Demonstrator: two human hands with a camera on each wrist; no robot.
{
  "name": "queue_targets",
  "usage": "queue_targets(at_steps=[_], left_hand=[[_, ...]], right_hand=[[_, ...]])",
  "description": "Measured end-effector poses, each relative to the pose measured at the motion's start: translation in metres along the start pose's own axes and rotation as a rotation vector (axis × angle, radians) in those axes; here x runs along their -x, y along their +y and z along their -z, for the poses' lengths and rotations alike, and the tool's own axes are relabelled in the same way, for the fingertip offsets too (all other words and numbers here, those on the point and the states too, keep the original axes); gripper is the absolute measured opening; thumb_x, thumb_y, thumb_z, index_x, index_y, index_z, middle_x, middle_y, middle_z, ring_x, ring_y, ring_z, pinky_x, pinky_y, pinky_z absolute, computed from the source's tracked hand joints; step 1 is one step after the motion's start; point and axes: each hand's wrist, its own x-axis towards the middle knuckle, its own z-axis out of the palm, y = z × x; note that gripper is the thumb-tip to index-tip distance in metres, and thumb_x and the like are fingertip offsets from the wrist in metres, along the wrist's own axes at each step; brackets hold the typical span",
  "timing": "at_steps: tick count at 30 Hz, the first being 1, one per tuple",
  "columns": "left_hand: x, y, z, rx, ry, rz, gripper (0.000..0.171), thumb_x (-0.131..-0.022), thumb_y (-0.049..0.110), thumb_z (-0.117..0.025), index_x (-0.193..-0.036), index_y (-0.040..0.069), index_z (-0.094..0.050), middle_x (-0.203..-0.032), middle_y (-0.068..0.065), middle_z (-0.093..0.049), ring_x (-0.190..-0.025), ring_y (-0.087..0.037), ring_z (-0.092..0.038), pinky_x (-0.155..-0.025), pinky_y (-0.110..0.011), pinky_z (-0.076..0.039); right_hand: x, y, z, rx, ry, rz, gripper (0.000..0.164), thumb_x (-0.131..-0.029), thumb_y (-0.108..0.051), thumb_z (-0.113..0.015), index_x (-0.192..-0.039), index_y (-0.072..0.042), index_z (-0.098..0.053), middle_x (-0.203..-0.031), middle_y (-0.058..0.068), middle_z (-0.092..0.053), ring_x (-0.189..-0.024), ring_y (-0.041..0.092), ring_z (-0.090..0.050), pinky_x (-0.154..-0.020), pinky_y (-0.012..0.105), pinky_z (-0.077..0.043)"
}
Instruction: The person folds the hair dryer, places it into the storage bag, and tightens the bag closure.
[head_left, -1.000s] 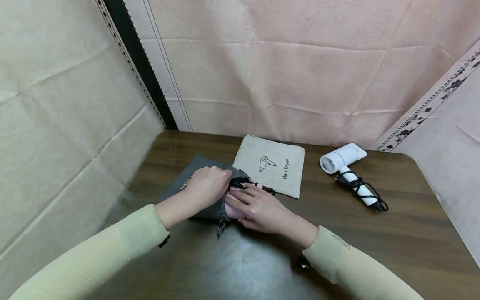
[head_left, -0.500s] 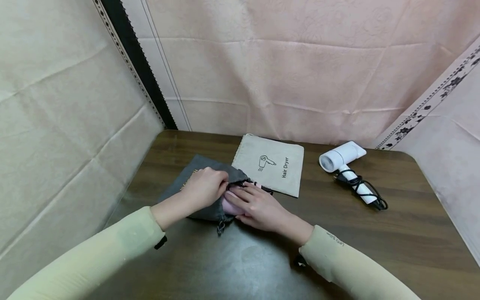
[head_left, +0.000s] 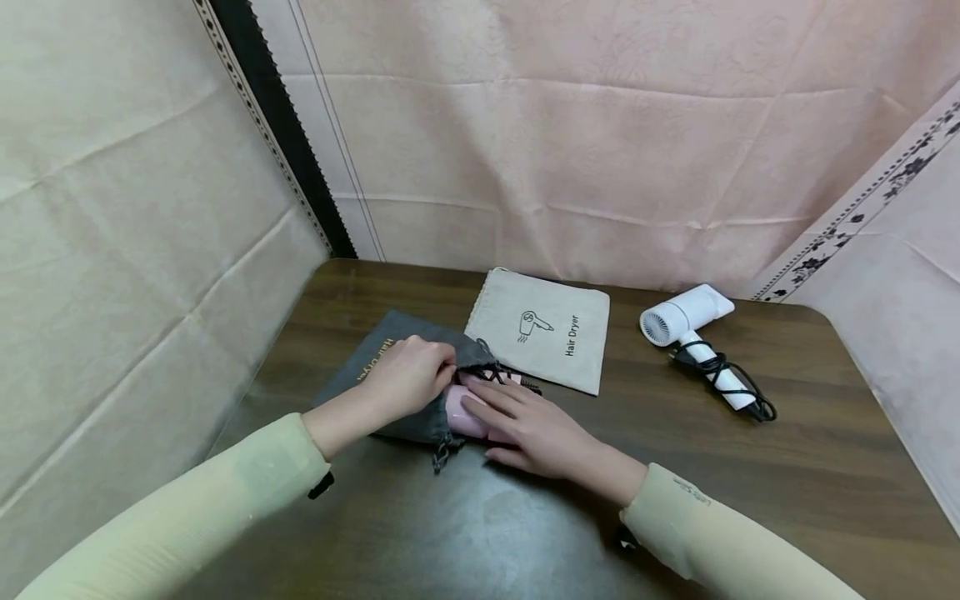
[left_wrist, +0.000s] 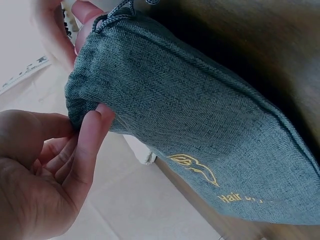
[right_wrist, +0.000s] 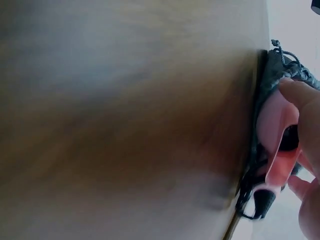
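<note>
A dark grey drawstring bag (head_left: 431, 333) with gold "Hair Dryer" lettering lies on the table. My left hand (head_left: 408, 375) pinches the upper edge of its mouth between thumb and fingers, as the left wrist view shows at the gathered cloth (left_wrist: 165, 95). A pink hair dryer (head_left: 465, 414) lies partly inside the mouth, the rest of it hidden by cloth and fingers. Over its exposed end my right hand (head_left: 540, 429) rests with extended fingers. In the right wrist view the thumb is at the pink shell (right_wrist: 272, 120). A black cord (head_left: 529, 387) pokes out beside the fingers.
Behind the grey bag lies a flat cream bag (head_left: 562, 337) printed "Hair Dryer". A white hair dryer (head_left: 690, 317), black cord (head_left: 716, 367) wound on its handle, lies at the right. Cloth hangings (head_left: 600, 167) surround the brown table (head_left: 810, 467).
My right hand has drawn slightly back to the right, its fingers straighter, and more of the pink hair dryer shows. The left hand keeps its pinch on the bag's edge.
</note>
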Motion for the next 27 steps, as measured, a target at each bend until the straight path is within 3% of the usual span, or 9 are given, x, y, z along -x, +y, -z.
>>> queue_targets(at_steps=[8,14,19,27], left_hand=[[0.000,0.000,0.000,0.025,-0.023,0.021,0.016,-0.102,0.010,-0.071,-0.086,0.011,-0.075,-0.073,0.002,-0.067,-0.056,-0.008,-0.053,-0.053,-0.027,-0.046],[0.000,-0.002,0.001,0.075,-0.040,0.036,0.015,-0.102,0.011,-0.072,-0.087,0.011,-0.074,-0.075,0.003,-0.067,-0.058,-0.007,-0.053,-0.056,-0.026,-0.047],[0.000,-0.003,0.002,0.102,-0.049,0.052,0.012,-0.102,0.012,-0.072,-0.090,0.011,-0.077,-0.079,0.002,-0.070,-0.061,-0.007,-0.057,-0.058,-0.028,-0.051],[0.001,-0.005,0.003,0.137,-0.066,0.071,0.014,-0.101,0.012,-0.073,-0.088,0.012,-0.076,-0.076,0.004,-0.068,-0.060,-0.008,-0.056,-0.056,-0.027,-0.048]], right_hand=[[0.024,0.005,0.003,-0.047,0.051,-0.089,0.085,-0.093,-0.041,-0.084,-0.162,-0.010,-0.046,-0.160,0.015,-0.052,-0.143,0.033,-0.054,-0.116,0.053,-0.047],[0.020,0.007,0.002,-0.014,0.044,-0.071,0.080,-0.097,-0.045,-0.078,-0.162,-0.010,-0.047,-0.158,0.013,-0.055,-0.142,0.035,-0.054,-0.120,0.058,-0.041],[0.015,0.010,0.005,-0.069,0.005,-0.151,0.079,-0.099,-0.048,-0.074,-0.163,-0.012,-0.045,-0.165,0.013,-0.046,-0.153,0.037,-0.042,-0.121,0.068,-0.032],[0.007,0.013,0.005,-0.168,-0.027,-0.242,0.086,-0.094,-0.049,-0.080,-0.164,-0.014,-0.044,-0.167,0.014,-0.042,-0.152,0.041,-0.040,-0.118,0.057,-0.043]])
